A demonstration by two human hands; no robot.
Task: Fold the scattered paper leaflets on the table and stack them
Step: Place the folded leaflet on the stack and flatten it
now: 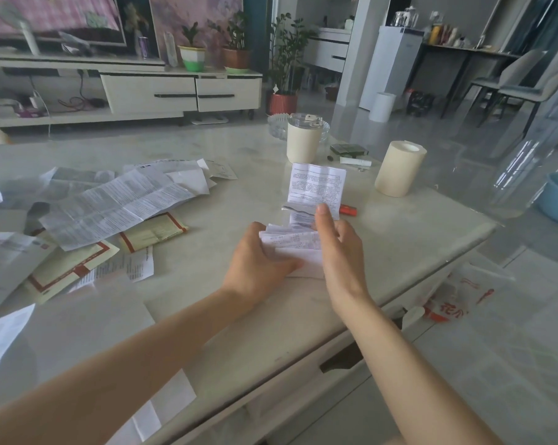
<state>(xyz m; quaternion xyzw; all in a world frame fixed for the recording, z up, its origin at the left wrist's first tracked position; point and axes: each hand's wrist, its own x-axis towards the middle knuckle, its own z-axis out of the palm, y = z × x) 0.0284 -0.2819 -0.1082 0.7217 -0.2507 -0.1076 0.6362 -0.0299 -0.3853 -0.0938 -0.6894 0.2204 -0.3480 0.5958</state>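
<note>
A long white printed leaflet (316,187) lies on the pale table (415,226) right of centre; its far part is flat, its near part is bunched into folds. My left hand (258,268) presses on the folded near end from the left. From the right, my right hand (338,248) rests edge-on against the folds with its fingers straight. Scattered unfolded leaflets (117,203) lie in a heap at the left, among them yellow sheets with red borders (152,232). More white sheets (78,329) lie under my left forearm.
A cream tumbler with a lid (303,139), a cream paper roll (398,170), a small tube (356,161), a dark box (348,149) and a red lighter (348,209) stand behind the leaflet. The table's edge runs close on the right; a plastic bag (454,297) lies on the floor.
</note>
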